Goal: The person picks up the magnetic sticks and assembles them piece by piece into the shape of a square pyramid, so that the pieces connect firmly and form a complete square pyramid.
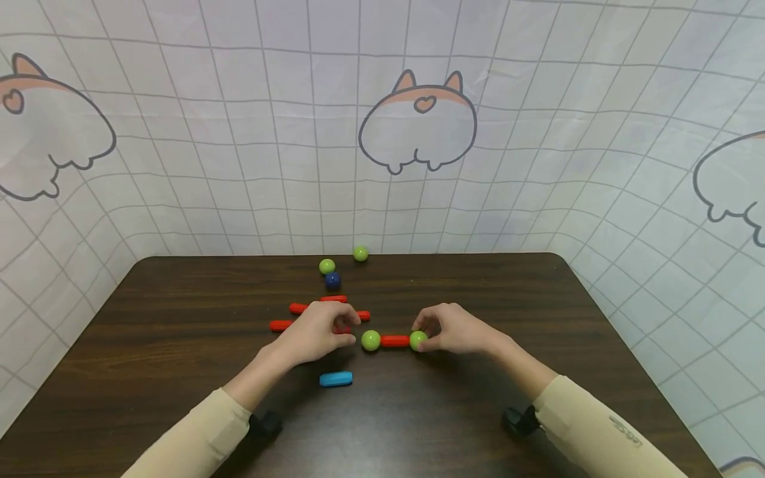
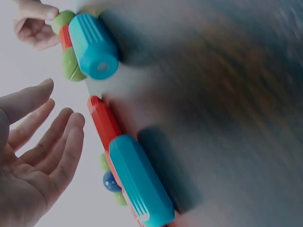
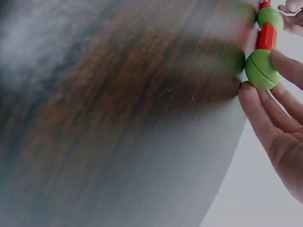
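Observation:
A red rod [image 1: 394,340] lies level on the table with a green ball [image 1: 370,340] at its left end and a second green ball [image 1: 418,340] at its right end. My right hand [image 1: 457,330] pinches the right ball between thumb and fingers; the right wrist view shows this ball [image 3: 261,69] closely. Just left of the joined piece, my left hand [image 1: 317,332] hovers over several red rods, partly hiding them. In the left wrist view the left hand [image 2: 42,156] has loosely bent fingers and holds nothing.
A blue rod [image 1: 336,379] lies in front of the left hand; the left wrist view shows another blue rod [image 2: 141,179] beside a red rod [image 2: 104,118]. Farther back sit a dark blue ball [image 1: 333,281] and two green balls [image 1: 327,266]. A curtain [image 1: 287,166] hangs behind the table.

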`<move>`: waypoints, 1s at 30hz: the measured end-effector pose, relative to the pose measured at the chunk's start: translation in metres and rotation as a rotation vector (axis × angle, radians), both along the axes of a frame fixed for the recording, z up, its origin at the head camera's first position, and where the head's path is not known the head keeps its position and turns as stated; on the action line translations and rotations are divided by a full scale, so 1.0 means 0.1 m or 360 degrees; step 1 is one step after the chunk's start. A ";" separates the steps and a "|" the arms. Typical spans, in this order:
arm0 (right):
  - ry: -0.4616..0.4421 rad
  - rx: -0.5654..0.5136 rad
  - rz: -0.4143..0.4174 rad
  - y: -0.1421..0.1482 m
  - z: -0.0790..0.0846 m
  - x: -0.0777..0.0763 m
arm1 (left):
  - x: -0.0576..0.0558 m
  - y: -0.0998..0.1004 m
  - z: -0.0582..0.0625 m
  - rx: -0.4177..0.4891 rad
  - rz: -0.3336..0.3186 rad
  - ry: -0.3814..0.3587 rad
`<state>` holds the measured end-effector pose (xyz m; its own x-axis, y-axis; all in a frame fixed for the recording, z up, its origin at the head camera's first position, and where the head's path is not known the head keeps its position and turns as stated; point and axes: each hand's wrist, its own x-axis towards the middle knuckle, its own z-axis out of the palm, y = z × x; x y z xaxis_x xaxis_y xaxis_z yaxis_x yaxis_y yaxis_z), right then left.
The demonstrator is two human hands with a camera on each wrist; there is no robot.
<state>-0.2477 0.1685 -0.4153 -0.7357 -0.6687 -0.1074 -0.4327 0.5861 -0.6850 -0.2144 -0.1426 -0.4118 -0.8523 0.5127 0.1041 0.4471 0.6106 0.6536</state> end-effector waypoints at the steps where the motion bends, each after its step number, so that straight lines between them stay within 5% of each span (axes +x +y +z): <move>1: 0.0001 -0.0002 -0.0001 0.01 0.00 0.01 | 0.00 -0.02 0.00 0.0001 0.0013 0.0001; 12: 0.0025 0.0047 -0.0034 0.10 0.04 0.09 | -0.05 -0.12 0.02 -0.0076 0.0113 0.0001; 20: -0.0008 0.0116 -0.0039 0.10 0.05 0.08 | -0.11 -0.13 -0.01 -0.0178 0.0060 0.0035; 30: 0.0028 0.0007 -0.0060 -0.23 0.01 0.01 | -0.16 -0.11 0.00 -0.0305 0.0037 -0.0005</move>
